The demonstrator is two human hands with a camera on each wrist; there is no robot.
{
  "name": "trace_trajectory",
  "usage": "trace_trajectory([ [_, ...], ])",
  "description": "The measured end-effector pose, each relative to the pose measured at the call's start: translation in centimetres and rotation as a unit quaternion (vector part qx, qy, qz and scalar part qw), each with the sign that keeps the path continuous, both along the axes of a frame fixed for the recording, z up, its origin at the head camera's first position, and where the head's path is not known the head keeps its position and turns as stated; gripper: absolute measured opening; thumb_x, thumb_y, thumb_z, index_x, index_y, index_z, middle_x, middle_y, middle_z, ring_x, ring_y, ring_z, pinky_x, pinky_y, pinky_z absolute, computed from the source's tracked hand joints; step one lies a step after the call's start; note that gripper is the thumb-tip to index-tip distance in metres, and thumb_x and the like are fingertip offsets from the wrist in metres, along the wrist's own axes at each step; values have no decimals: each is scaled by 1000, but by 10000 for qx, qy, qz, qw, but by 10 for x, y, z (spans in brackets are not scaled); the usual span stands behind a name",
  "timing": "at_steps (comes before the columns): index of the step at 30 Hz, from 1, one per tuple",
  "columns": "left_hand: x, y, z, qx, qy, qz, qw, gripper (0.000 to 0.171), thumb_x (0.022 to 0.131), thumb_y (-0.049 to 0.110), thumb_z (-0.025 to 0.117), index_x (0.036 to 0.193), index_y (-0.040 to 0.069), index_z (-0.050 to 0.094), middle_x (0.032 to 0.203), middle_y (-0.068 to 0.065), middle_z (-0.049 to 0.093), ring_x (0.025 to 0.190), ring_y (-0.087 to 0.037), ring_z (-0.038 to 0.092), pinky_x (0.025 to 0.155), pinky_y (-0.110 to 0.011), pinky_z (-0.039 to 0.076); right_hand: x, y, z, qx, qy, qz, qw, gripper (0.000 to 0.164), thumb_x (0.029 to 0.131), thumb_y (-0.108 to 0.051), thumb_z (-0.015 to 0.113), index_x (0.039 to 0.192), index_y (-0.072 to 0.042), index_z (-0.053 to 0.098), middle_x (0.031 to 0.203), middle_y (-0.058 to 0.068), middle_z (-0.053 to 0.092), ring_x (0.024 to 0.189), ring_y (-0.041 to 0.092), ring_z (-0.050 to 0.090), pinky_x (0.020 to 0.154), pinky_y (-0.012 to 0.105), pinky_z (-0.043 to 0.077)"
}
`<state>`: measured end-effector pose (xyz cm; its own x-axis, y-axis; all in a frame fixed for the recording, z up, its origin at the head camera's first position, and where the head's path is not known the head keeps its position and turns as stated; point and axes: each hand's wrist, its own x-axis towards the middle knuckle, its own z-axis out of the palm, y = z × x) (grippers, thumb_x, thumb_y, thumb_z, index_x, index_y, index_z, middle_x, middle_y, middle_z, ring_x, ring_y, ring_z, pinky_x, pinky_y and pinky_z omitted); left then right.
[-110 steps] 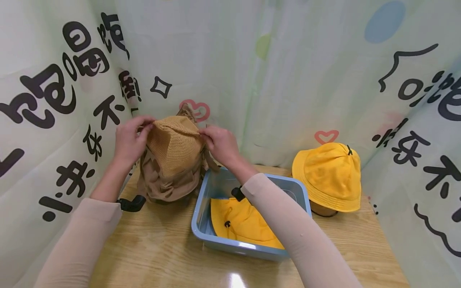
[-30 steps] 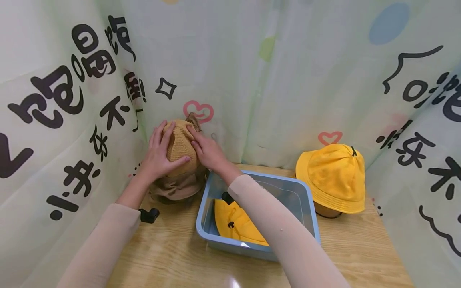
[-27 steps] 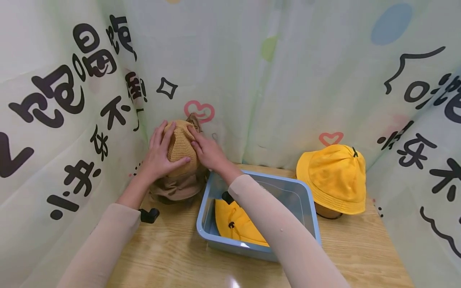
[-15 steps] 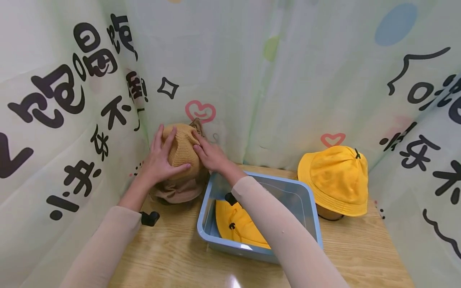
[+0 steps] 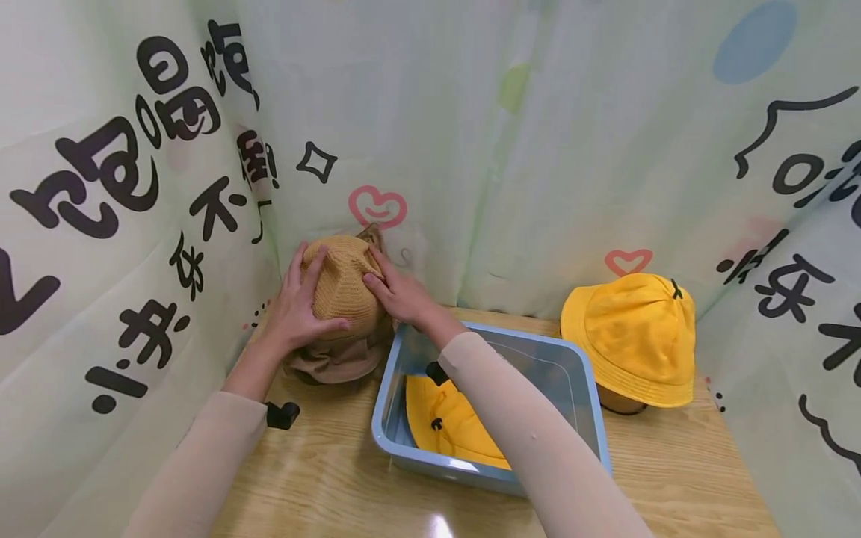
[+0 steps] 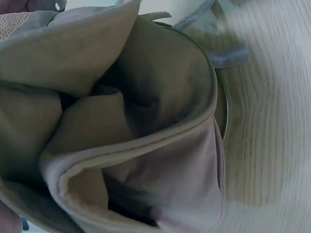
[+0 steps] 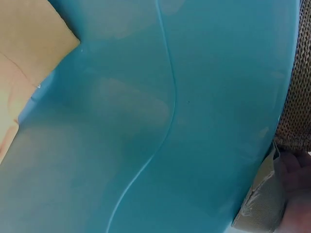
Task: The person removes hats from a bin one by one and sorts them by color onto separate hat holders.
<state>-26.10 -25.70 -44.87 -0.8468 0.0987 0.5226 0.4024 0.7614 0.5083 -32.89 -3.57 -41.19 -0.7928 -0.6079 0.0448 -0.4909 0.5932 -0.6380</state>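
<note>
A tan knitted hat [image 5: 343, 288] sits crown up in the top of a brown cloth bag [image 5: 336, 362] at the back left in the head view. My left hand [image 5: 296, 306] rests on its left side, fingers straight and spread, thumb across the front. On the right side, my right hand [image 5: 403, 295] pinches a fold of the knit between thumb and fingers. The left wrist view looks onto the bag's folds and a piped pocket [image 6: 160, 170]. In the right wrist view, knit [image 7: 299, 107] and a brown fabric flap [image 7: 260, 204] show at the edge.
A blue plastic bin [image 5: 449, 465] stands under my right forearm. Inside lies a yellow hat [image 5: 460, 430] with a cord and black toggle. Another yellow hat [image 5: 628, 336] sits over a brown object at the right. A printed curtain [image 5: 430, 149] closes off the back and sides.
Earlier both hands pinched the hat's raised edges; then they moved onto its crown. The knit now sits lower and rounder over the bag. Within the last second the hands have shifted only slightly.
</note>
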Motion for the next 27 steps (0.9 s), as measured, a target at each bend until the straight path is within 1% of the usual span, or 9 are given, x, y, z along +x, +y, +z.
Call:
trace_trajectory([
  [3,-2,-1,-4,245,127,-9,9996,131,60,102,38,162,26,9,162,-23,16,142,-51,26,107,-72,26,-1,0,0,-16,-38,15,10000,64,106,-50,33,162,-29,8,159,12,35,139,36,44,116,46,34],
  [5,-3,0,-5,363,131,12,9993,131,62,102,36,162,21,9,161,-23,20,142,-49,28,108,-71,25,-2,0,1,-33,-108,-16,9999,64,106,-53,30,162,-30,8,160,11,35,139,37,44,116,47,34],
  [7,-3,0,-5,386,83,87,9992,131,64,102,32,162,18,9,160,-23,23,142,-48,28,109,-69,25,-2,0,3,-33,-153,-49,9999,65,105,-56,28,162,-32,8,160,10,34,139,38,44,115,48,34],
  [12,-6,1,-4,423,58,227,9988,128,69,99,23,161,12,6,158,-25,27,143,-46,28,112,-65,23,-3,-3,8,-31,-145,-91,9998,64,105,-57,25,161,-33,9,161,10,34,139,38,44,115,47,34],
  [17,-8,-1,-5,501,160,294,9982,123,73,96,18,162,12,6,160,-23,26,145,-44,27,115,-63,22,-4,-6,11,27,-105,-52,9999,64,105,-56,25,162,-33,9,161,9,32,140,36,42,116,46,33],
  [20,-7,-2,-7,519,196,291,9980,119,76,94,18,162,12,6,161,-22,26,145,-44,27,115,-63,22,-4,-7,12,19,-127,-63,9999,63,105,-55,26,161,-33,9,161,9,31,141,36,41,117,46,32],
  [23,-6,-2,-10,554,161,294,9979,116,79,92,22,162,12,7,160,-23,26,144,-45,28,114,-64,23,-4,-6,9,0,-66,-63,10000,63,106,-53,29,162,-31,10,161,9,32,141,37,42,116,47,33],
  [26,-6,-3,-14,663,-17,358,9972,109,85,87,29,162,13,7,160,-24,26,144,-46,28,114,-64,24,-6,-6,4,-2,13,-37,10000,64,106,-52,31,162,-29,10,161,11,32,139,38,43,115,49,34],
  [27,-6,-4,-16,712,-91,360,9968,106,87,83,33,162,13,7,160,-24,25,145,-46,28,114,-64,24,-6,-6,2,-3,21,-57,10000,64,106,-53,31,162,-31,9,161,10,32,139,38,44,115,49,34],
])
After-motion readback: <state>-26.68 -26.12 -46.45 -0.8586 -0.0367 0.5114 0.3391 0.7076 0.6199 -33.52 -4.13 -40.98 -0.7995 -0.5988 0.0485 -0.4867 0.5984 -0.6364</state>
